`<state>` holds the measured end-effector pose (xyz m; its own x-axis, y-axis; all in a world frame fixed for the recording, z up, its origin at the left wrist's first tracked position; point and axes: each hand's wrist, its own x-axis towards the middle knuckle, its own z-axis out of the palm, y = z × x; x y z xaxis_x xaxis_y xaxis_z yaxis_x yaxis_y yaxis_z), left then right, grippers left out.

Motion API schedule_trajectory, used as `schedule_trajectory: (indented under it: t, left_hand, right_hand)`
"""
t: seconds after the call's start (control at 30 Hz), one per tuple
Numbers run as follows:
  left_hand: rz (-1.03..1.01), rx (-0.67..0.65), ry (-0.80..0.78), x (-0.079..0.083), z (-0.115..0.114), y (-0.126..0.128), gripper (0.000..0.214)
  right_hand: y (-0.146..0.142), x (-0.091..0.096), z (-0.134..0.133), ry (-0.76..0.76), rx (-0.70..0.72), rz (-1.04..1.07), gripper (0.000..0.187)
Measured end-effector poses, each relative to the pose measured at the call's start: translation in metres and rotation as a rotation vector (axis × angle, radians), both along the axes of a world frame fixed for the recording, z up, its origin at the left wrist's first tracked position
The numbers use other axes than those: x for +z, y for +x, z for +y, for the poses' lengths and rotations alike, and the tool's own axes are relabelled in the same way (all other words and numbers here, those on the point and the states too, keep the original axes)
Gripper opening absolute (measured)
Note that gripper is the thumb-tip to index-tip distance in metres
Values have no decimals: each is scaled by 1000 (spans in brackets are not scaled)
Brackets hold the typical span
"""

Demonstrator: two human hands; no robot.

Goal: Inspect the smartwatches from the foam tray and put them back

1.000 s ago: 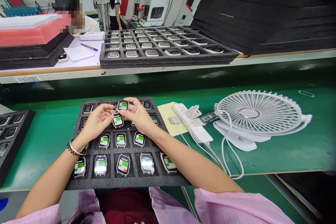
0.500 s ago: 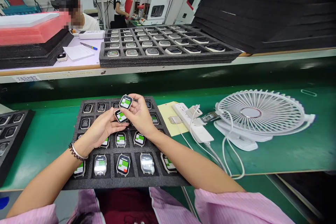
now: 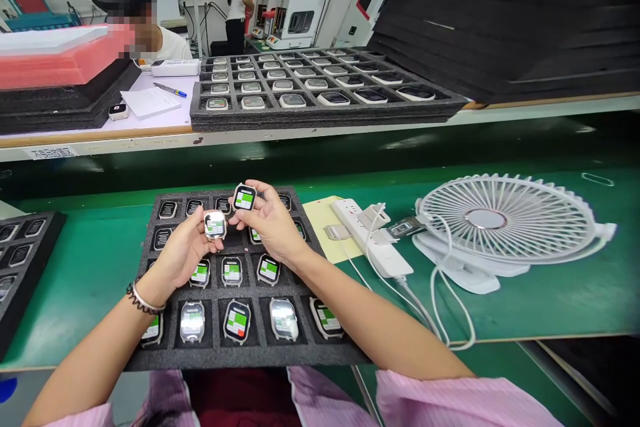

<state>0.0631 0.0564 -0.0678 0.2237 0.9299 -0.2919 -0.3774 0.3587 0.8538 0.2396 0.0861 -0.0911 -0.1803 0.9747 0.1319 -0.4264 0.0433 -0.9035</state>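
Note:
Between the thumb and fingers of my left hand is a smartwatch body, its screen lit green and white with a bright glare. My right hand pinches a second smartwatch body, a little higher and to the right, also showing green and white. Both are strapless and held above the black foam tray. Several more watch bodies lie in the tray's compartments, such as one with a red patch on its screen. My hands and forearms hide some compartments.
Right of the tray are a power strip with cables, a yellow sheet and a white fan. Another watch tray stands at the left. The shelf holds a larger tray stack, paper and a pen. Two people are beyond.
My hands have moved apart: the left watch went left and now catches glare, while the right watch shifted slightly right. The standing person in the background has turned.

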Motion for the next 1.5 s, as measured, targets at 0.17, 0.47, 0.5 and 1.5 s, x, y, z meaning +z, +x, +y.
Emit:
schedule_trajectory:
  t: [0.17, 0.47, 0.5, 1.5]
  left_hand:
    - [85, 34, 46, -1, -4, -3, 55]
    - [270, 61, 272, -5, -5, -2, 41]
    - [266, 63, 260, -4, -5, -2, 38]
    - [197, 53, 218, 0, -9, -2, 37]
  right_hand:
    - [2, 3, -2, -115, 89, 7, 62]
    - [3, 7, -6, -123, 130, -84, 49]
    - [3, 6, -6, -127, 137, -80, 46]
    - [3, 3, -9, -25, 192, -88, 44]
